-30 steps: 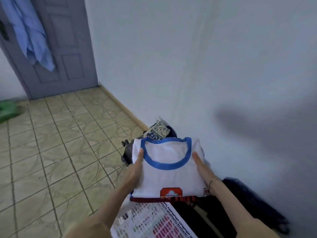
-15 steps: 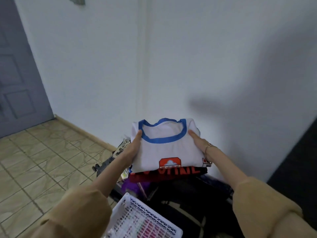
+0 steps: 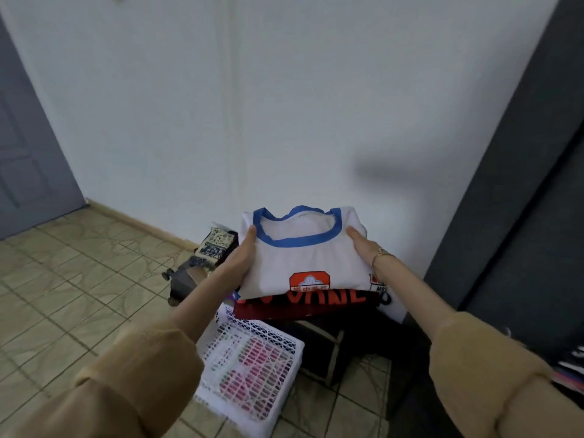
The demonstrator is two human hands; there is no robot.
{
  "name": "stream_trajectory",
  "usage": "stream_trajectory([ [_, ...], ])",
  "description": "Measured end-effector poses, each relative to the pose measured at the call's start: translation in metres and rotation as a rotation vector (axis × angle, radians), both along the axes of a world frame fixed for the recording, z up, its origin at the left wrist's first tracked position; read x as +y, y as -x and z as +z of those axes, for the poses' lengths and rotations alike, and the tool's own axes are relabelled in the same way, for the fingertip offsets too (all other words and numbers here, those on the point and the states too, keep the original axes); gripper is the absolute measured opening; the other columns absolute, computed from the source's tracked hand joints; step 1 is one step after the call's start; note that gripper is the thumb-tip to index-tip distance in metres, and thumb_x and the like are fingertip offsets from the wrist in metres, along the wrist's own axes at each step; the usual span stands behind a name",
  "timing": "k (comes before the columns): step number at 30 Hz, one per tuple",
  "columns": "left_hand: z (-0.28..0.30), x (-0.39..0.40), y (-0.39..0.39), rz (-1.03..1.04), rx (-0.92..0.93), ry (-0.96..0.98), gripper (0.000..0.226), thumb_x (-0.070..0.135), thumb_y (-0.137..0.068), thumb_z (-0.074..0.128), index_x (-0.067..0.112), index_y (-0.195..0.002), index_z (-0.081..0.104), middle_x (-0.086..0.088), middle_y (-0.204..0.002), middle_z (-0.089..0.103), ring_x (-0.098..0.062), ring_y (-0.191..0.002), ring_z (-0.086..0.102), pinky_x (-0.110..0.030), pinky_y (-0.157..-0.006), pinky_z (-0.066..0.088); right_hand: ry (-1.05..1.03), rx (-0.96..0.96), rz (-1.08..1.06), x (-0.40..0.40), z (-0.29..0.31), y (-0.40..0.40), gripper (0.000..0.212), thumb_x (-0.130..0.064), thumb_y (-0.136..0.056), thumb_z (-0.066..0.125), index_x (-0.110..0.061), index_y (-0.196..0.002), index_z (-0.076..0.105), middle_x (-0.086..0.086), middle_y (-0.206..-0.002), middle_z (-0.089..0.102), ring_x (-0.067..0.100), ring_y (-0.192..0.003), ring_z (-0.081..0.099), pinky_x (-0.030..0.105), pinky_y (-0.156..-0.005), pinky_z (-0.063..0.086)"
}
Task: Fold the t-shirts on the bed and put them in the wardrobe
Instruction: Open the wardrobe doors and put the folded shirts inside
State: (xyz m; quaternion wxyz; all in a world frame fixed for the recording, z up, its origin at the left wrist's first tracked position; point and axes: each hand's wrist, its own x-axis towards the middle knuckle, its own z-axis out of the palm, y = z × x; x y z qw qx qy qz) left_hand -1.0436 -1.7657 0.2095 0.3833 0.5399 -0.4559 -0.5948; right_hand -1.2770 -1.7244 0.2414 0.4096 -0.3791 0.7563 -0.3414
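I carry a stack of folded t-shirts in front of me, above the floor. On top lies a white t-shirt [image 3: 303,263] with a blue collar and a red logo. Under it is a dark red t-shirt [image 3: 303,303] with red letters. My left hand [image 3: 241,259] grips the stack's left side, thumb on top. My right hand [image 3: 363,248], with a bracelet on the wrist, grips the right side. At the right edge stands the dark wardrobe [image 3: 518,197].
A white plastic basket [image 3: 252,358] with pink contents sits on the tiled floor below the stack. Dark bags [image 3: 347,343] lie beside it, and a patterned bag [image 3: 215,248] rests against the white wall. A grey door [image 3: 25,153] is at the left.
The view has swung right: the door slid to the left edge and the dark wardrobe came into sight. The stack stays held between both hands.
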Motion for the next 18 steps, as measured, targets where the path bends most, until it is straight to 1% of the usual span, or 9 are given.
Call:
stream_trajectory([
  [3,-0.011,0.032,0.005,-0.011,0.016,-0.063,0.057,0.06,-0.095,0.025,0.015,-0.102,0.06,-0.014,-0.106,0.063,-0.026,-0.087,0.059,-0.04,-0.091,0.044,-0.035,0.02,-0.013,0.042,-0.005,0.004,0.075,-0.059,-0.092,0.034,-0.003,-0.142,0.033,0.016,-0.142,0.042,0.029,-0.125,0.045,0.033,-0.101,0.035],
  [6,-0.02,0.057,0.007,-0.039,0.002,-0.104,0.058,0.059,-0.096,0.026,0.013,-0.111,0.059,-0.014,-0.107,0.062,-0.026,-0.085,0.06,-0.04,-0.088,0.044,-0.063,0.043,-0.037,0.078,-0.013,0.005,0.076,-0.06,-0.093,0.032,-0.002,-0.143,0.032,0.016,-0.144,0.04,0.028,-0.127,0.044,0.032,-0.104,0.033],
  [10,-0.022,0.094,0.004,-0.105,-0.049,-0.14,0.071,0.07,-0.089,0.03,0.012,-0.118,0.059,-0.014,-0.114,0.064,-0.031,-0.103,0.06,-0.045,-0.101,0.042,-0.066,0.053,-0.128,0.129,-0.019,0.001,0.076,-0.059,-0.093,0.032,-0.001,-0.143,0.031,0.017,-0.144,0.039,0.028,-0.127,0.044,0.032,-0.104,0.034],
  [12,-0.026,0.106,0.003,-0.132,-0.058,-0.122,0.079,0.077,-0.081,0.036,0.013,-0.121,0.059,-0.014,-0.116,0.065,-0.032,-0.105,0.061,-0.049,-0.102,0.042,-0.057,0.039,-0.18,0.151,-0.02,-0.001,0.076,-0.059,-0.093,0.033,-0.001,-0.142,0.032,0.017,-0.143,0.04,0.029,-0.126,0.045,0.032,-0.102,0.036],
  [14,-0.03,0.122,0.005,-0.155,-0.079,-0.129,0.085,0.081,-0.073,0.04,0.014,-0.121,0.059,-0.013,-0.116,0.065,-0.032,-0.105,0.061,-0.049,-0.102,0.043,-0.05,0.022,-0.229,0.181,-0.023,-0.002,0.074,-0.057,-0.094,0.033,-0.002,-0.142,0.032,0.016,-0.143,0.04,0.029,-0.125,0.045,0.031,-0.102,0.036],
  [18,-0.025,0.168,0.023,-0.29,-0.103,-0.136,0.07,0.069,-0.087,0.037,0.012,-0.123,0.057,-0.014,-0.116,0.064,-0.031,-0.105,0.06,-0.047,-0.102,0.042,-0.053,0.029,-0.341,0.245,-0.031,0.005,0.072,-0.056,-0.094,0.035,-0.002,-0.141,0.036,0.017,-0.143,0.04,0.03,-0.126,0.046,0.031,-0.1,0.036],
])
